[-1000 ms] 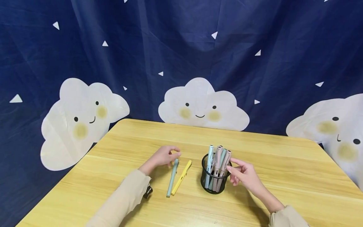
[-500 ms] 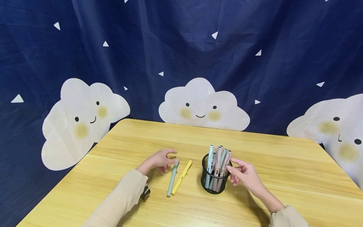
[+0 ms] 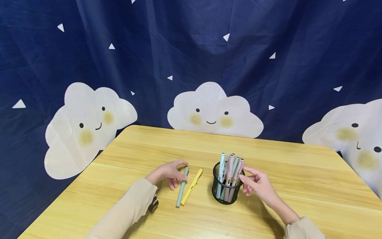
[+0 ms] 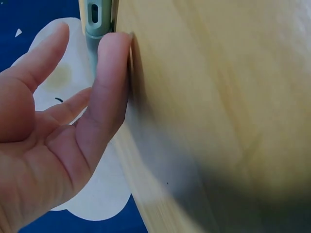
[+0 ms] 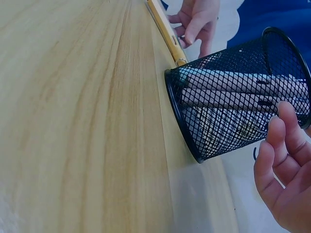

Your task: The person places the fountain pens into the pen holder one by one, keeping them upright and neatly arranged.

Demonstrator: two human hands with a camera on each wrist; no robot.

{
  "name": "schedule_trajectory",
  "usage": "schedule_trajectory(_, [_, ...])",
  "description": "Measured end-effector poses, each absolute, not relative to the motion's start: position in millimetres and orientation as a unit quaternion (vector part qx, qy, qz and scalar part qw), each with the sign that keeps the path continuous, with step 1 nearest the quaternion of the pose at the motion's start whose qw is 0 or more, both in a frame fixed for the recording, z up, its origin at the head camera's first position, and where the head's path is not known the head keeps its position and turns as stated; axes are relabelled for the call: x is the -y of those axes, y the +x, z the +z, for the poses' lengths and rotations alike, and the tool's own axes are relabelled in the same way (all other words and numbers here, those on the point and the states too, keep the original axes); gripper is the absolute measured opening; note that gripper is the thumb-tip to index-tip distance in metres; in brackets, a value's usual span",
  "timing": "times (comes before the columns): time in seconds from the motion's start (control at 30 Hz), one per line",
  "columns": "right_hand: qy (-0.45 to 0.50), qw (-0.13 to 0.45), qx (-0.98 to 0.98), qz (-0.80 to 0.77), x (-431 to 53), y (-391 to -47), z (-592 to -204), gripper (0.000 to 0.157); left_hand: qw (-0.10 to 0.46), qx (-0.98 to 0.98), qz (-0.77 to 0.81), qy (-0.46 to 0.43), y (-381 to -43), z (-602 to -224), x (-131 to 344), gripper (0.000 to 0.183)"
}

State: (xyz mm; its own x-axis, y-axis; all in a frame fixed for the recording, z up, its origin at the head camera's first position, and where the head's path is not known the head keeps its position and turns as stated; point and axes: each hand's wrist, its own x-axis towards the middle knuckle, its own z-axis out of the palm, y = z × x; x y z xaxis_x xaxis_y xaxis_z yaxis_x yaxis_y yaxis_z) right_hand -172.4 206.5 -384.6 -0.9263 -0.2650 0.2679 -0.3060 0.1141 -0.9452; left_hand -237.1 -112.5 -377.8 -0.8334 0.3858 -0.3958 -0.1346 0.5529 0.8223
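In the head view a grey-green pen and a yellow pen lie side by side on the table. My left hand is over the upper part of the grey-green pen, its thumb and fingers spread apart around it. The left wrist view has the fingertips beside the pen's clip end, the thumb standing away. A black mesh pen holder stands upright to the right, with several pale blue, green and mauve pens in it. My right hand holds its right side near the rim.
The wooden table reaches back to a dark blue curtain printed with white clouds. A dark object shows beneath the left sleeve.
My left hand first drew back slightly left, then came down over the grey-green pen, its thumb now across the pen. The right hand and the pen holder stay in place.
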Motion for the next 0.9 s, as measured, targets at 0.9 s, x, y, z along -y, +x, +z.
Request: schedule_trajectory(0.9, [0.185,0.012,0.742,0.644,-206.8,-173.0,-386.1,0.047,0.293,-0.85,0.433,0.065,-237.3,-377.8,103.2,0.065])
